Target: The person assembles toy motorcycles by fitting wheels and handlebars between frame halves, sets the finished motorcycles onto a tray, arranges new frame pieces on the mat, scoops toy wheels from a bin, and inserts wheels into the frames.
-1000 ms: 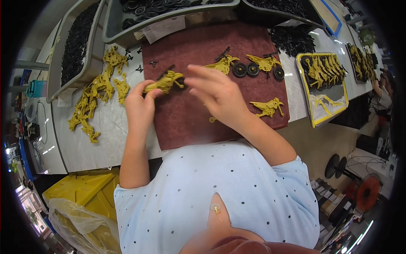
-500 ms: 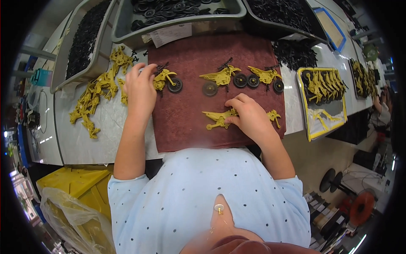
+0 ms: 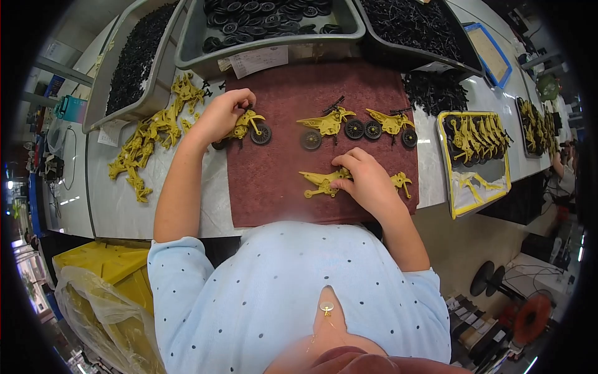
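In the head view, my left hand arches over the left-hand toy motorcycle, near the left edge of the cloth. Its fingers bend downward and close together; my knuckles hide the tips, so I cannot tell whether they pinch anything. The motorcycle's body is matte yellow, moulded with ribs and struts, and its forked end carries a round black front wheel with thin spokes.

My right hand is lower, thumb on one side and forefinger on the other, pinching the end of a bare yellow frame. That piece tapers to a point at its upper left and has a small ring at the lower left. Just past my hand lies a second yellow frame, partly covered by it.

The cloth is maroon, with a soft, napped look. Further up it sit the middle motorcycle and the right-hand motorcycle, each on two black wheels, with thin, dark handlebars. Loose yellow mouldings tangle on the glossy grey tabletop, and glossy black discs fill the grey plastic bin.
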Action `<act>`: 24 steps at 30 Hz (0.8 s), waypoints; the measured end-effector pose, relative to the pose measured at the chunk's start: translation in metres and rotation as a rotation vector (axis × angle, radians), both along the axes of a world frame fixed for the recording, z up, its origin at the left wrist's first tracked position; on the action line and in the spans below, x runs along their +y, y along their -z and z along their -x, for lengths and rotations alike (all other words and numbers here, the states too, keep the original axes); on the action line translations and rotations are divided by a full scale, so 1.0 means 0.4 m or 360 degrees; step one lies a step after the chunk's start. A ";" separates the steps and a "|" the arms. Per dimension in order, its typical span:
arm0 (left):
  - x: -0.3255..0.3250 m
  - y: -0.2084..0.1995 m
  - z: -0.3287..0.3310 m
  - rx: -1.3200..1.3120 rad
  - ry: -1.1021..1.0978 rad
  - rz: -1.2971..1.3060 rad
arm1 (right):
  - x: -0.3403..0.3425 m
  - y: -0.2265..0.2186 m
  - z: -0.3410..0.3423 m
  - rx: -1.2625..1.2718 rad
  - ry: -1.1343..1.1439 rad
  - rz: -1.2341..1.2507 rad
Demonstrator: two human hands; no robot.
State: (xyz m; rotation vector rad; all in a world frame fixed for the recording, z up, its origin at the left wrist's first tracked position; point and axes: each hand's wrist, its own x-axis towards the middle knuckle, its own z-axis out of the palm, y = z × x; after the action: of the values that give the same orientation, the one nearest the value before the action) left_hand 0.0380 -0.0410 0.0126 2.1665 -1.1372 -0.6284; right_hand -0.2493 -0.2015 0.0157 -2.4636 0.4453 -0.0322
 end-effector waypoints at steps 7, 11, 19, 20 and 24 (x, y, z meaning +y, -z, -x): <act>0.024 0.029 -0.026 -0.0234 0.0109 0.0232 | -0.016 -0.016 -0.001 -0.0035 -0.0133 -0.0100; 0.029 0.004 0.015 -0.0543 0.0124 0.0241 | -0.025 -0.013 0.002 0.0012 -0.0123 -0.0070; -0.025 -0.073 0.273 -0.0584 0.0437 0.0487 | -0.067 -0.027 0.000 -0.0274 -0.0133 -0.0303; -0.032 -0.077 0.299 -0.0592 0.0517 0.0499 | -0.074 -0.032 -0.007 -0.0274 -0.0136 -0.0298; -0.082 -0.044 0.319 -0.0814 0.0454 0.0482 | -0.123 -0.045 -0.065 -0.0436 0.0049 -0.0183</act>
State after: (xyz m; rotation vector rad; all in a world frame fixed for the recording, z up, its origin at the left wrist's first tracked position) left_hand -0.0895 -0.0739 0.0304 1.9640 -1.7049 0.0066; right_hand -0.2235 -0.2507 0.0339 -2.2954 0.3541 -0.3428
